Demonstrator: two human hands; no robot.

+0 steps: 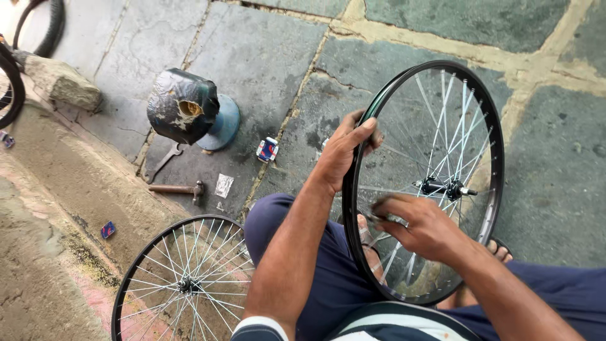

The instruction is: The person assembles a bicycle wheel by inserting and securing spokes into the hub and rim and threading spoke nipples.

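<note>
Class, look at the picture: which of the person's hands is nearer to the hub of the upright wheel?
Right. The right hand works at the spokes just below-left of the hub; the left hand grips the wheel at its far rim, further off.

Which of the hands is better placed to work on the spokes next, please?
Probably the right hand: its fingers are already among the spokes near the hub. The left hand is occupied gripping the rim of the upright wheel, steadying it.
</note>
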